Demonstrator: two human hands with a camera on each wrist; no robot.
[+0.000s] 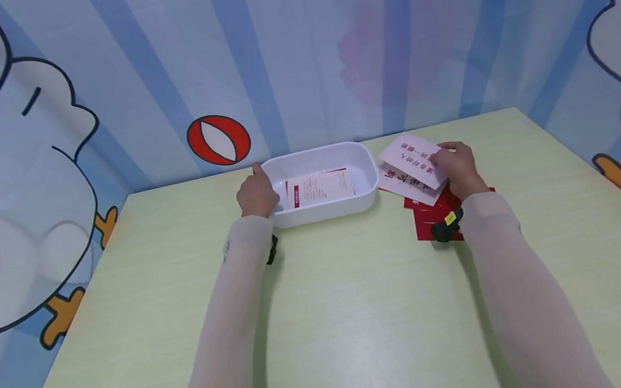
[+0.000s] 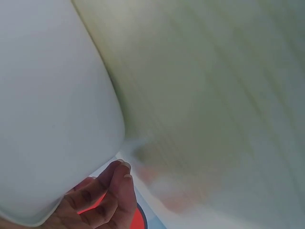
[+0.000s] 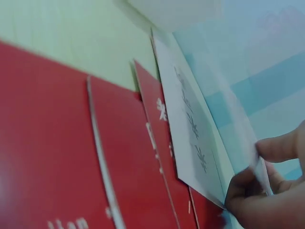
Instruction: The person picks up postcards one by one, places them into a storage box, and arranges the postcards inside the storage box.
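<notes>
At the left end of a white plastic tub (image 1: pixel 368 199), my left hand (image 1: pixel 258 193) holds the tub's rim. In the left wrist view its bent fingers (image 2: pixel 107 198) lie against the tub's outer wall. Inside the tub lies a white card with printed text (image 1: pixel 322 187), with a red edge showing behind it. My right hand (image 1: pixel 457 167) pinches a white card with red characters (image 1: pixel 412 157) between thumb and fingers, raised at a tilt. Below it a second white card (image 1: pixel 407 185) lies over several overlapping red cards (image 1: pixel 434 224), partly hidden by the right wrist.
A pale green-yellow table (image 1: pixel 360 309) bears everything. Behind it stands a blue striped backdrop (image 1: pixel 302 64) with cartoon figures and a red ball print (image 1: pixel 207 142). Black wrist cameras (image 1: pixel 443 230) are strapped under the sleeves.
</notes>
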